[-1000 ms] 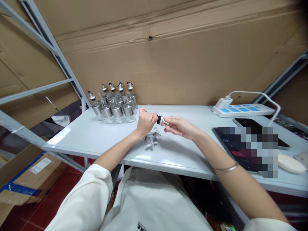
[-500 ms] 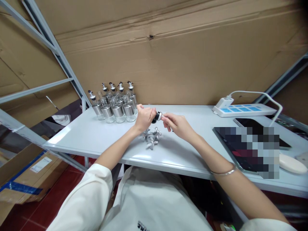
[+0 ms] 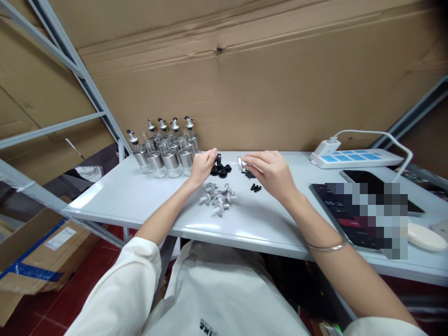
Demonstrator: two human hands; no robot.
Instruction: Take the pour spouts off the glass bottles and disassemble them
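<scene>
My left hand (image 3: 203,168) is closed on a black stopper (image 3: 219,158), held just above the table. Pinched in the fingertips of my right hand (image 3: 273,171) is a silver pourer top (image 3: 240,163), its round rim facing left. A gap separates the two parts. Several more black stoppers (image 3: 222,173) lie below and beside my left hand. Nearer me is a heap of silver pourer tops (image 3: 219,199). Thin black sticks (image 3: 248,174), partly behind my right fingers, and small black pieces (image 3: 255,188) lie under my right hand.
Glass bottles with steel bands (image 3: 171,163) stand at the back left, several with pourers fitted. To the right are a power strip (image 3: 364,159) with a white cable, a tablet-like device (image 3: 336,210), a phone (image 3: 367,179) and a white oval object (image 3: 425,237). Cardboard (image 3: 262,84) walls the back.
My hands have moved apart. The stopper and silver top, together between them before, are now separate: the stopper went left, the top right. The loose black parts beneath have come into view.
</scene>
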